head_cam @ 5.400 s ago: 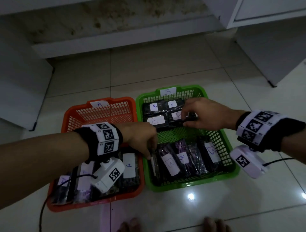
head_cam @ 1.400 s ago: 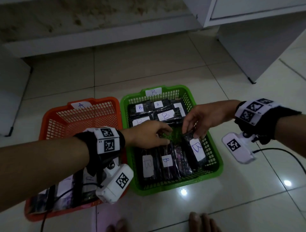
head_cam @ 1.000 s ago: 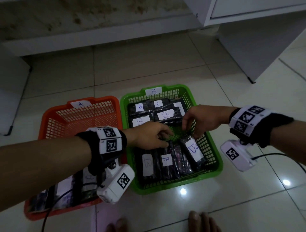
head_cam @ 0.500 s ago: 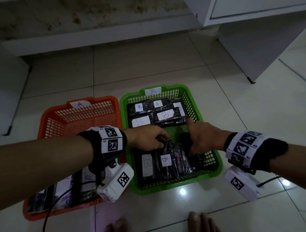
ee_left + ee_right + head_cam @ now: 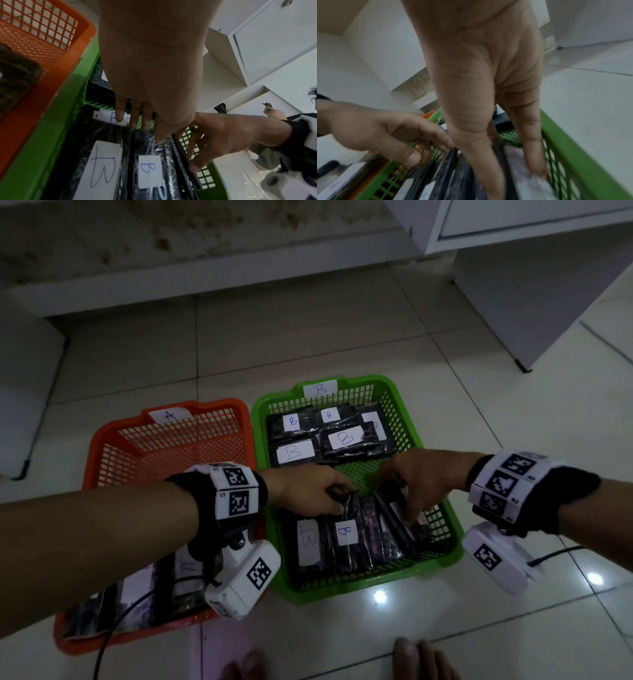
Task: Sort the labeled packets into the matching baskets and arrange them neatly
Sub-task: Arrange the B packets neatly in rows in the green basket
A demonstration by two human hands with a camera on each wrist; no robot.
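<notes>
The green basket, tagged B, holds a flat back row of black B packets and a near row standing on edge. My left hand pinches the top edge of a near-row B packet between thumb and fingers; the left wrist view shows this hand on that packet. My right hand reaches down at the row's right end. Its straight fingers press on the white label of the rightmost packet, with the thumb on that packet's far side. The orange basket, tagged A, holds A packets near me.
The baskets sit side by side on a tiled floor. A white cabinet stands at the back right and a low wall ledge runs behind. My toes are at the near edge. Another person's hand shows in the left wrist view.
My right hand laid a B packet at the right end of the near row, then came down onto it and pushed it against the row. My left hand has stayed on the row's tops.
</notes>
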